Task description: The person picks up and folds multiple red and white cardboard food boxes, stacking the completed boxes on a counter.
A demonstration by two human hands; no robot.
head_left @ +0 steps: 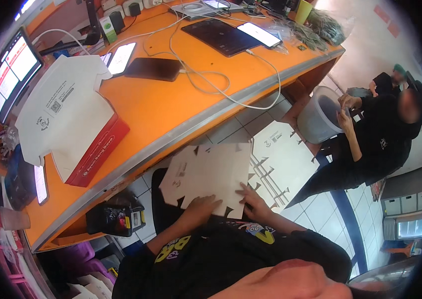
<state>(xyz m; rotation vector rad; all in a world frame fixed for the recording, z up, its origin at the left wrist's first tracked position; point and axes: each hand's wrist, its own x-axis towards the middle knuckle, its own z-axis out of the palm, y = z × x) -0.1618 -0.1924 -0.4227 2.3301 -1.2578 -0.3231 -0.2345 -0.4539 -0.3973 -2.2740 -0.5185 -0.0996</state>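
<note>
An unfolded white cardboard box blank (214, 164) lies before me, low over my lap. My left hand (203, 205) rests on its near edge with the palm down. At its right near corner, my right hand (252, 202) has its fingers on the cardboard and its thumb side at the edge. A stack of more flat box blanks (285, 157) with notched edges lies just to the right. On the desk at the left stands a partly folded red and white cardboard box (99, 149) with its white lid flap (65, 108) raised; it bears print.
The orange desk (151, 104) holds phones, a dark tablet (222, 35), white cables and a monitor (13, 74). A translucent bucket (317, 116) stands at the right, beside a seated person (382, 130) in black; another person is behind. A black crate (115, 218) sits below the desk.
</note>
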